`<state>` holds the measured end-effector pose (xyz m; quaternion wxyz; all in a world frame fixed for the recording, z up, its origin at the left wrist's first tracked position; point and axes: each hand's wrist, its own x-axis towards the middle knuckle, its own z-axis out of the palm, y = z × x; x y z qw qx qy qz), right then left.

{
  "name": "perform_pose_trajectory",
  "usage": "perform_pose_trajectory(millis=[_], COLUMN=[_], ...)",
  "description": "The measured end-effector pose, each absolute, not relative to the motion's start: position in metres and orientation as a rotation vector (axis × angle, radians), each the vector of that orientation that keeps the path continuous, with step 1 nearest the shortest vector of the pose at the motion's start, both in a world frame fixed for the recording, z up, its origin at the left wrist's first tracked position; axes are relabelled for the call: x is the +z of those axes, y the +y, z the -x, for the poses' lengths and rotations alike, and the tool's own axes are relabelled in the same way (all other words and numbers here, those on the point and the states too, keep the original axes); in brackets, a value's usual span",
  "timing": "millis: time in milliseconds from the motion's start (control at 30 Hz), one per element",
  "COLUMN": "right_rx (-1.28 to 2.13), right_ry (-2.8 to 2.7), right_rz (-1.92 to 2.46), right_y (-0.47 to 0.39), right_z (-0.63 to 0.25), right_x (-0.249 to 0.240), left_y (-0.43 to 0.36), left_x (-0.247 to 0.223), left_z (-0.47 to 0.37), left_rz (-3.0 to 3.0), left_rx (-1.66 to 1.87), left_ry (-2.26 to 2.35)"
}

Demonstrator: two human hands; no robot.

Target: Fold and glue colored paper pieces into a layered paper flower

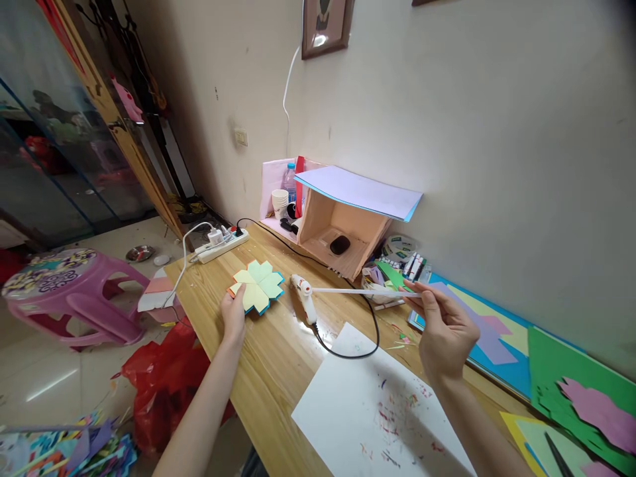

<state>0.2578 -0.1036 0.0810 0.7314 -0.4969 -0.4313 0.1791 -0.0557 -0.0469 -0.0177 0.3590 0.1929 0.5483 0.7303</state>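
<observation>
My left hand [234,313] holds the edge of a layered paper flower [258,285], pale yellow and green with blue and orange rims, over the left part of the wooden table. Pinched between the fingers of my right hand [444,324] is one end of a long thin white stick [365,292]. Its other end reaches the back of a white glue gun [304,298], which rests on the table between my hands. Whether the stick is inside the gun is too small to tell.
Paint-stained white paper [382,411] lies in front. A black cable [376,324] loops beside it. Behind stand a cardboard box [342,228] and cups [279,202]; a power strip [221,246] is back left. Coloured paper [571,391] and scissors [559,456] lie right.
</observation>
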Motion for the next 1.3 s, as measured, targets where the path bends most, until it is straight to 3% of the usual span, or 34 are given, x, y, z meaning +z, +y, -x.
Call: perform_pose_trajectory(millis=[367,1100,1300], right_rx=[0.487,0.406,0.095], right_ry=[-0.915,-0.962,-1.190], right_rz=[1.118,1.093,1.069], right_y=[-0.090,-0.099,-0.111], right_z=[-0.254,-0.243,-0.240], right_x=[0.062,0.074,0.070], left_y=[-0.046,-0.046,-0.045], left_x=[-0.020,-0.018,-0.020], left_z=[0.058,0.057,0.058], left_rz=[-0.506,-0.478,-0.486], left_rx=[1.876,1.860,1.867], left_ry=[1.411,1.441,1.439])
